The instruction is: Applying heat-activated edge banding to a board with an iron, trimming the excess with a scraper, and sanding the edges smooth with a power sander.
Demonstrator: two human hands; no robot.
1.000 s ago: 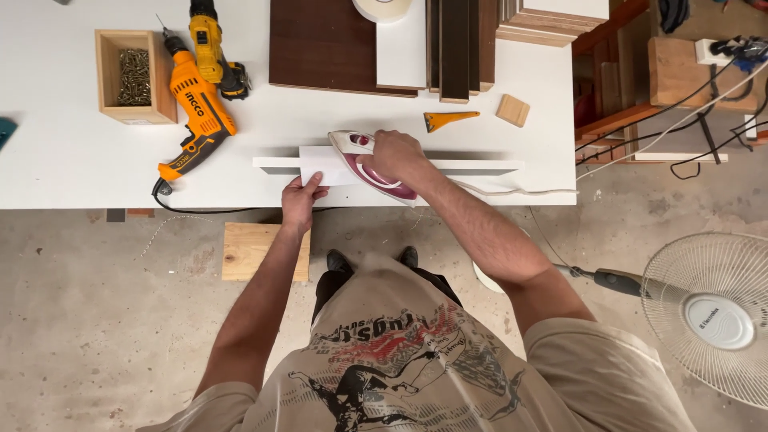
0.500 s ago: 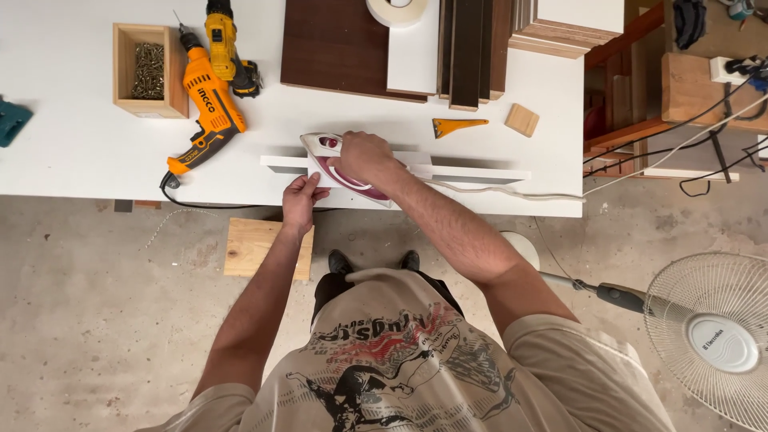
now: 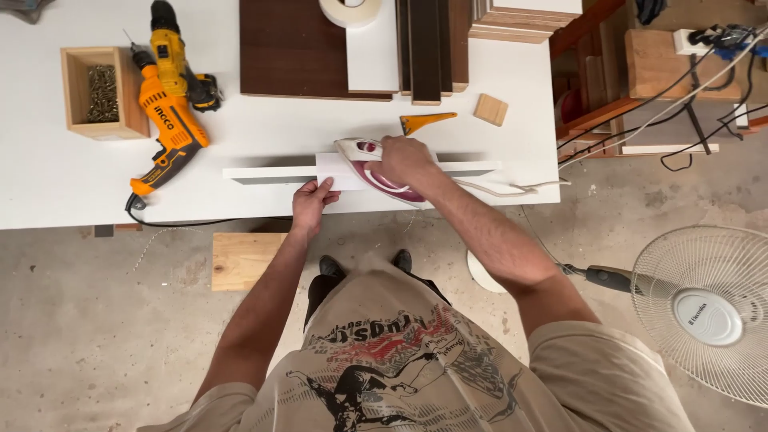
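A long narrow white board [image 3: 264,174] lies across the white table [image 3: 72,184] near its front edge. My right hand [image 3: 406,160] grips the handle of a white and maroon clothes iron [image 3: 364,160], which rests on the board with its tip pointing left. A white sheet [image 3: 338,168] lies under the iron's tip. My left hand [image 3: 312,202] presses flat on the board's near edge, just left of the iron. The iron's cord [image 3: 496,189] trails off to the right.
An orange corded drill [image 3: 164,128] and a yellow drill [image 3: 172,56] lie at the left, beside a wooden box of screws [image 3: 100,92]. Dark brown panels [image 3: 296,48], a tape roll [image 3: 350,10], an orange scraper [image 3: 424,122] and a small wood block [image 3: 490,110] sit behind. A fan [image 3: 704,312] stands at the right.
The iron has slid a little to the left along the board under my right hand. My left hand stays pressed on the board's near edge.
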